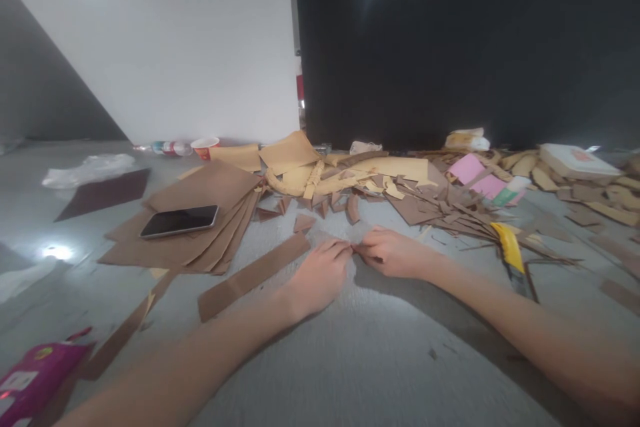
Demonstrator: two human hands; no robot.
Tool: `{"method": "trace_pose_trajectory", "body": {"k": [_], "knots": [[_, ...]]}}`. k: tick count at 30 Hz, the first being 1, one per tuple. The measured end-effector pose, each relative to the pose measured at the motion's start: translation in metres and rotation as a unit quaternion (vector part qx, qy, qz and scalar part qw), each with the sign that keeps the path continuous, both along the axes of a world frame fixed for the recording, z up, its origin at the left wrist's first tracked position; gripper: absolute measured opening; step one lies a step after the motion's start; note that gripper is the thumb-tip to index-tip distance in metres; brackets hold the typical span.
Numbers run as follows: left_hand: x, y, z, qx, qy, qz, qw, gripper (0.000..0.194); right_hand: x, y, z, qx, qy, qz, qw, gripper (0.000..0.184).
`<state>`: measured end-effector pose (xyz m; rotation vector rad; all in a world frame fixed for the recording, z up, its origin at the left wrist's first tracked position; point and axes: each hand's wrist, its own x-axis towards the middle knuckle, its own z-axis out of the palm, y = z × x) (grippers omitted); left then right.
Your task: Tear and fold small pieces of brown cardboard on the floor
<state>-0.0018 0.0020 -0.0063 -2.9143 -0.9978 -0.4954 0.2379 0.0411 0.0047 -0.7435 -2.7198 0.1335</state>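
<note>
My left hand (pixel 325 275) and my right hand (pixel 393 252) meet fingertip to fingertip over the grey work surface (pixel 350 367). Both are closed in a pinch, and whatever sits between the fingers is too small and hidden to make out. Just beyond them lie small brown cut pieces, among them a curved strip (pixel 353 209) and a triangular scrap (pixel 303 223). A long brown strip (pixel 255 275) rests beside my left hand. To the right of my right hand, past the wrist, is a yellow-handled cutter (pixel 510 248).
A phone (pixel 180 221) lies on stacked brown sheets (pixel 225 180) at the left. Heaped scraps (pixel 440 207) and a woven yellow piece (pixel 314 179) spread along the back. A paper cup (pixel 205 147) stands there too, and a purple packet (pixel 40 377) is front left.
</note>
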Motion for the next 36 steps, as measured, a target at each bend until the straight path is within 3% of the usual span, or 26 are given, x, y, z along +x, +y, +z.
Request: {"method": "trace_pose_trajectory", "body": {"k": [12, 16, 29, 36], "knots": [[-0.002, 0.002, 0.001, -0.014, -0.007, 0.049, 0.999, 0.034, 0.001, 0.008, -0.014, 0.045, 0.011, 0.02, 0.999, 0.042], [-0.002, 0.004, 0.002, -0.01, -0.011, 0.043, 0.999, 0.034, 0.002, 0.012, -0.014, 0.058, 0.0, 0.03, 0.998, 0.049], [-0.006, 0.01, -0.004, 0.013, 0.007, 0.021, 1.0, 0.035, 0.006, 0.024, -0.019, 0.082, 0.046, 0.082, 0.992, 0.047], [-0.008, 0.011, -0.005, -0.047, -0.15, -0.002, 0.988, 0.038, 0.001, 0.016, -0.023, 0.108, 0.057, 0.048, 0.991, 0.041]]}}
